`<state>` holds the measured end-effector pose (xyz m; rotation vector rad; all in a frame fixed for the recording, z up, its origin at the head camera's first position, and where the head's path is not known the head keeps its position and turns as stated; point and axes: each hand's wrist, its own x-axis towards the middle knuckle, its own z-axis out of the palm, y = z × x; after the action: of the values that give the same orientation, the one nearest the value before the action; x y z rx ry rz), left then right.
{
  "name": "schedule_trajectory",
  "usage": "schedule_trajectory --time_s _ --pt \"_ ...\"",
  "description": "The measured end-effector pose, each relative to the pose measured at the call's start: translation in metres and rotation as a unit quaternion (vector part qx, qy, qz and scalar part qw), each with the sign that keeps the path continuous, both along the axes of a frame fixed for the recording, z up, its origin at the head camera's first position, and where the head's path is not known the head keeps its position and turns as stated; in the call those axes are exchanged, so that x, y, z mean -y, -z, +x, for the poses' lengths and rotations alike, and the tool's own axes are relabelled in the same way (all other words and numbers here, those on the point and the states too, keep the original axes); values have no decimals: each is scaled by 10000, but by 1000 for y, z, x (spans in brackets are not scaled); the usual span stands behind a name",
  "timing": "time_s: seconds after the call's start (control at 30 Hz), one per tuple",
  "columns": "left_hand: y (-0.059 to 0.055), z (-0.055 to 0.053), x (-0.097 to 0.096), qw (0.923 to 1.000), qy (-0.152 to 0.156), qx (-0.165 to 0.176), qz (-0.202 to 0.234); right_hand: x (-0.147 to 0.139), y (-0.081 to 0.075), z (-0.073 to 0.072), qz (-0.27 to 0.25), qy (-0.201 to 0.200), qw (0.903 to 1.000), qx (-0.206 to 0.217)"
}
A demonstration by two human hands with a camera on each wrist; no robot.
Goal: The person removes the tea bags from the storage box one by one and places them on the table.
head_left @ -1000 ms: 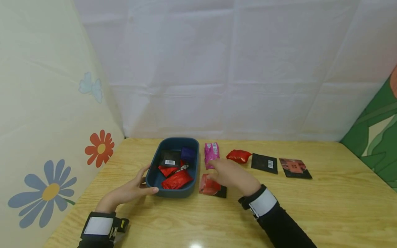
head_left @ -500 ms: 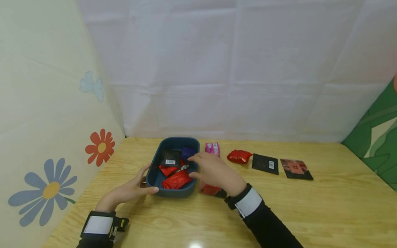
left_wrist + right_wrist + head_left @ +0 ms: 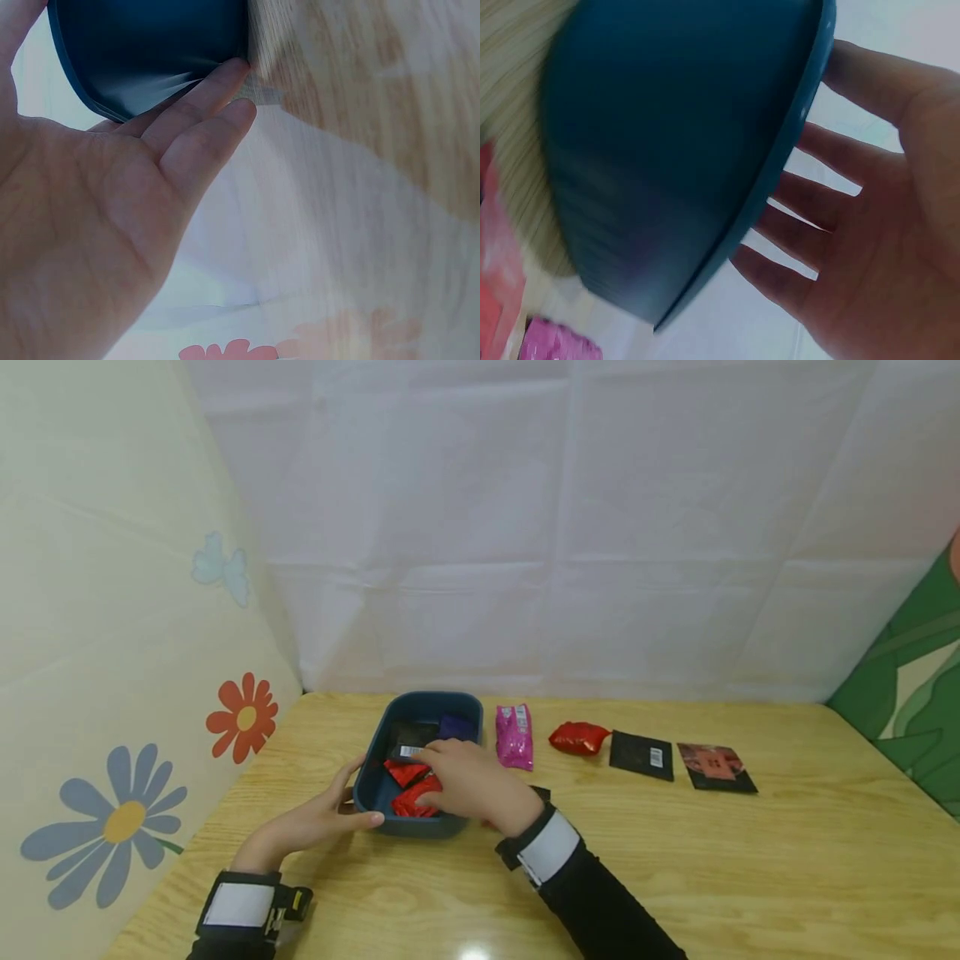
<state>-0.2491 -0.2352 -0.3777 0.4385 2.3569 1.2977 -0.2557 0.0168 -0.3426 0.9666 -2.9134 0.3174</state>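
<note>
A dark blue plastic bin (image 3: 381, 727) stands on the table. My left hand (image 3: 322, 814) rests against its outside, thumb at the front corner and nearly straight fingers along the left wall. In it lie a black packet (image 3: 402, 737) with a barcode, a purple packet (image 3: 455, 727) and red foil packets (image 3: 408, 802). My right hand (image 3: 472, 781) reaches over the right rim, its fingertips above the red and black packets. The right wrist view shows those fingers (image 3: 832, 154) spread and loosely extended, passing behind the rim, which hides their tips.
Right of the bin lie a pink packet (image 3: 514, 739), a red foil packet (image 3: 579, 738), a flat black packet (image 3: 641, 755) and a red-and-black packet (image 3: 716, 767). Another red-and-black packet (image 3: 542, 793) is mostly hidden beneath my right wrist. A white cloth wall (image 3: 555, 610) backs the table.
My right hand has moved left, from over the pink and red-and-black packets to inside the bin's rim. The pink packet is uncovered again. My left hand and the bin have stayed still.
</note>
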Motion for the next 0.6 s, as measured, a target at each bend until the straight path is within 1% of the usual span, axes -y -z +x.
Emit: schedule_trajectory --time_s 0.13,0.23,0.43,0.53,0.6 --pt "0 0 0 9999 65 -4 78 12 -1 -1 26 -95 9999 82" --pt "0 0 0 9999 42 55 76 17 1 -2 113 -164 9997 126" --pt "-1 0 -1 10000 -41 77 -32 17 10 -6 260 -144 9996 30" --pt "0 0 0 10000 -33 63 -46 16 13 -8 310 -131 9994 92" --pt "0 0 0 10000 -27 48 -28 15 15 -9 320 -77 9992 208"
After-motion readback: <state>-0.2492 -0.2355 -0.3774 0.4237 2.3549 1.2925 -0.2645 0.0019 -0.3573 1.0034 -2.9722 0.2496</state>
